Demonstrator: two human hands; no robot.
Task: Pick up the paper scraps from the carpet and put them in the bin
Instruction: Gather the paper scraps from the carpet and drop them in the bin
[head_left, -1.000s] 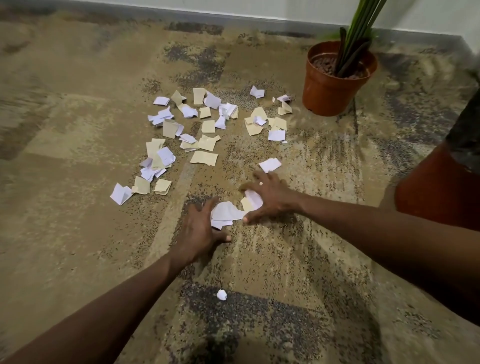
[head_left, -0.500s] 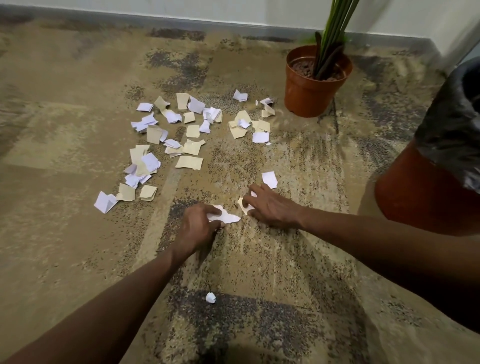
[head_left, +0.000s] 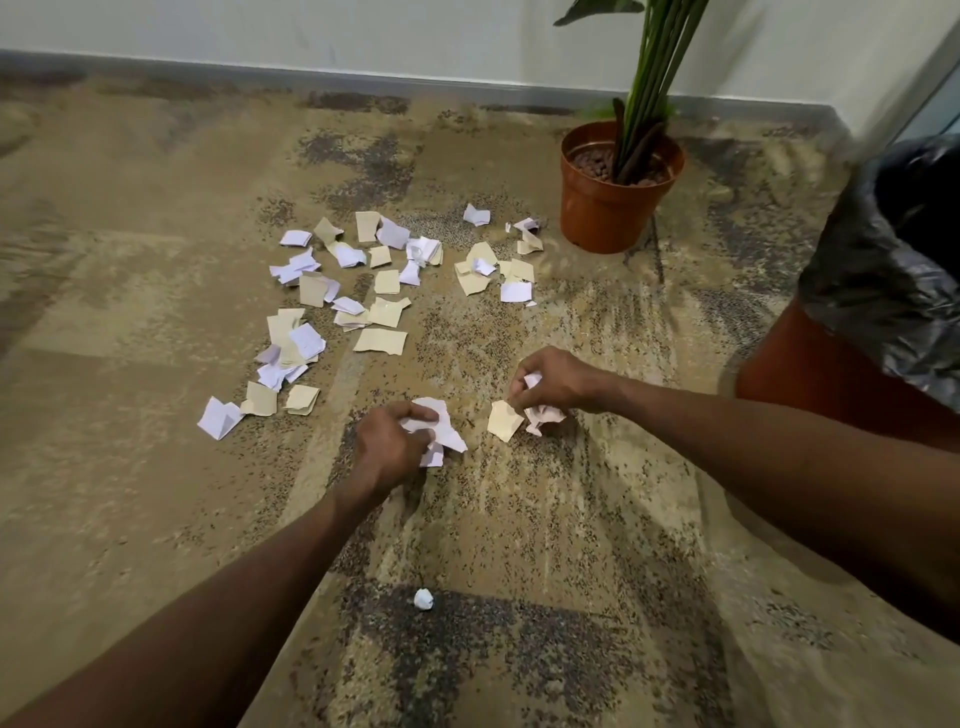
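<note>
A small paper ball (head_left: 423, 598) is lying nearest on the carpet (head_left: 130, 467). Both forearms are reaching forward, palms down. The left hand (head_left: 387, 441) is curling its fingers around white scraps (head_left: 441, 428). The right hand (head_left: 558, 382) is gripping crumpled white and tan scraps (head_left: 519, 415). Beyond, loose scraps (head_left: 374, 291) are lying scattered. The bin (head_left: 831, 374) is standing right; a plant pot (head_left: 608, 208) farthest.

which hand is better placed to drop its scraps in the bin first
Probably the right hand. It already clutches crumpled scraps and sits nearer the bin, which stands at the right edge. The left hand also grips white scraps but would have to cross over.
</note>
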